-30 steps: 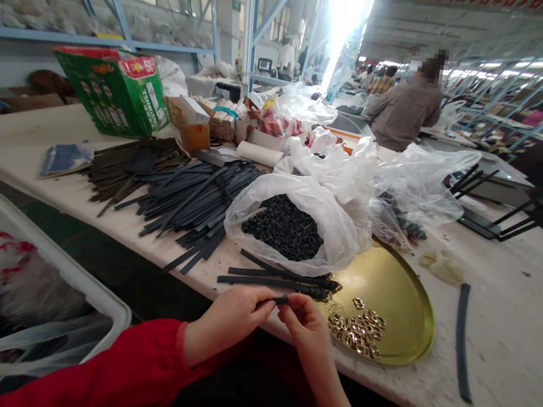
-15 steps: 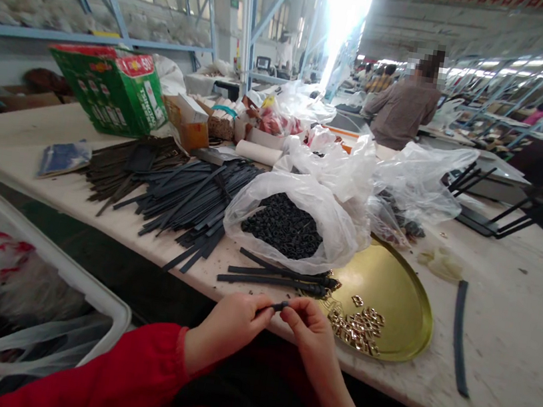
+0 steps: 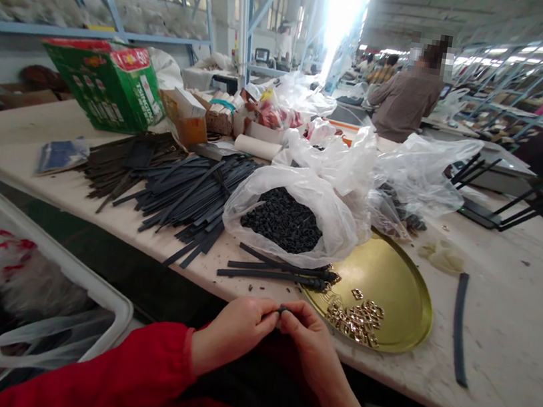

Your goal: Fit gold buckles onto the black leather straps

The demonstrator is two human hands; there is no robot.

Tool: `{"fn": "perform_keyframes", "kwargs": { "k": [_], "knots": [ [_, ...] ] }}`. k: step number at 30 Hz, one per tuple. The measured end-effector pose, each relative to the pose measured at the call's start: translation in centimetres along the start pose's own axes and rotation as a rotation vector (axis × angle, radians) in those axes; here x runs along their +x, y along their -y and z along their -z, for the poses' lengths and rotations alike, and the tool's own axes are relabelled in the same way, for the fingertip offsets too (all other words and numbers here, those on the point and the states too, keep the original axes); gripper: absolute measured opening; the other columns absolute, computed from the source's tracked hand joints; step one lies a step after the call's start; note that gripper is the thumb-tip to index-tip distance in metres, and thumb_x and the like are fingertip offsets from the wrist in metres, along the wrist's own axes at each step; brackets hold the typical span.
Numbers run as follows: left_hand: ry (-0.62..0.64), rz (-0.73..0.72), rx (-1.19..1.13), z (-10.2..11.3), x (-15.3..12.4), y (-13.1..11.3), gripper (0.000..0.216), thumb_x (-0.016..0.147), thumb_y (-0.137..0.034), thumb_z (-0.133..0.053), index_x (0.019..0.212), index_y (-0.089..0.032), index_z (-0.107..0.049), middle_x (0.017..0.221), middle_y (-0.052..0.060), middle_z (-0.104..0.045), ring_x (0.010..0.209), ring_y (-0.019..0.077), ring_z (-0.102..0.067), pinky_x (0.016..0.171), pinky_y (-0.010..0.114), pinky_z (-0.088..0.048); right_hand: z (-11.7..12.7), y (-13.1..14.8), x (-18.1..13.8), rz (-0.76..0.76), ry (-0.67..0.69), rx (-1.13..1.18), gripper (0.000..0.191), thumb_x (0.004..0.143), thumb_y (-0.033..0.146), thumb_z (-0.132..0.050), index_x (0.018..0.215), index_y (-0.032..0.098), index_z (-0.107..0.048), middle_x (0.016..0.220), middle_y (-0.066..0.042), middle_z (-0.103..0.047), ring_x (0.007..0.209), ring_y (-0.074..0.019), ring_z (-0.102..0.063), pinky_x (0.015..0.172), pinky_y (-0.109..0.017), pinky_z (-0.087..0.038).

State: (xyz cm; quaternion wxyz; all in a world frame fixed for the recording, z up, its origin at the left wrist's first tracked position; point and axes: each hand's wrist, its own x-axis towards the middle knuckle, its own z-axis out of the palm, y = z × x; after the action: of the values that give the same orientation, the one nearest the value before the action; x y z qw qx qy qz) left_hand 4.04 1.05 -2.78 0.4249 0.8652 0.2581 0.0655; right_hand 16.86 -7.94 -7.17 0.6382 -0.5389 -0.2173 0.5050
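My left hand and my right hand meet at the table's near edge, both pinching one small black strap piece between their fingertips. Just beyond them lie a few finished black straps with fittings on the ends. A round brass tray to the right holds a heap of small gold metal clips. An open clear bag of small black loops sits behind the straps.
A big pile of dark straps covers the table to the left, with a green carton behind. One loose strap lies right of the tray. A white bin stands at my left. A person sits farther off.
My hands have closed tighter together around the small black piece, so less of it shows. The view has tilted slightly; nothing on the table has moved.
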Motion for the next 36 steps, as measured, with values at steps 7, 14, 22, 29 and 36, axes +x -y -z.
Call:
{"fn": "perform_keyframes", "kwargs": {
  "k": [7,14,22,29,36],
  "knots": [
    [0.102,0.021,-0.251,1.3,-0.6,-0.7,0.028,0.081,-0.015,-0.038,0.106,-0.017,-0.049,0.075,-0.001,-0.059,0.067,0.0122,-0.053,0.062,0.021,-0.041,-0.7,-0.2,-0.8,-0.059,-0.001,0.167,0.025,0.065,0.033,-0.074,0.081,0.018,-0.061,0.068,0.002,-0.061,0.06,-0.0104,-0.052,0.061,-0.024,-0.042],
    [0.104,0.177,-0.34,1.2,-0.9,-0.1,0.021,0.082,-0.026,-0.043,0.101,-0.016,-0.043,0.066,-0.002,-0.058,0.052,0.011,-0.051,0.047,0.02,-0.038,-0.7,-0.2,-2.5,-0.017,0.012,0.101,0.035,0.077,0.049,-0.057,0.09,0.017,-0.066,0.077,-0.003,-0.064,0.072,-0.0148,-0.057,0.071,-0.028,-0.045],
    [0.033,0.144,-0.04,1.2,-1.8,-0.7,0.022,0.077,-0.038,-0.054,0.082,-0.016,-0.053,0.072,0.0,-0.061,0.063,0.0135,-0.054,0.052,0.021,-0.035,-1.1,-0.1,-3.6,-0.145,0.181,0.081,0.029,0.067,0.035,-0.072,0.086,0.018,-0.058,0.074,0.002,-0.059,0.064,-0.0097,-0.051,0.062,-0.021,-0.039],
    [0.047,0.133,0.051,1.0,-1.9,-0.7,0.019,0.077,-0.033,-0.055,0.084,-0.016,-0.058,0.079,0.002,-0.064,0.07,0.0162,-0.056,0.058,0.023,-0.036,-1.3,-0.5,-3.3,-0.096,0.139,0.15,0.033,0.06,0.031,-0.076,0.067,0.019,-0.047,0.069,0.005,-0.052,0.063,-0.0094,-0.048,0.059,-0.02,-0.037],
    [0.164,0.15,-0.184,1.1,-1.7,-0.5,0.017,0.073,-0.023,-0.052,0.086,-0.017,-0.061,0.08,0.001,-0.064,0.072,0.0145,-0.056,0.061,0.023,-0.039,-0.6,-1.1,-2.6,0.014,-0.081,0.001,0.038,0.064,0.04,-0.071,0.075,0.022,-0.04,0.061,0.008,-0.052,0.048,-0.0073,-0.046,0.049,-0.02,-0.035]
  ]
}}
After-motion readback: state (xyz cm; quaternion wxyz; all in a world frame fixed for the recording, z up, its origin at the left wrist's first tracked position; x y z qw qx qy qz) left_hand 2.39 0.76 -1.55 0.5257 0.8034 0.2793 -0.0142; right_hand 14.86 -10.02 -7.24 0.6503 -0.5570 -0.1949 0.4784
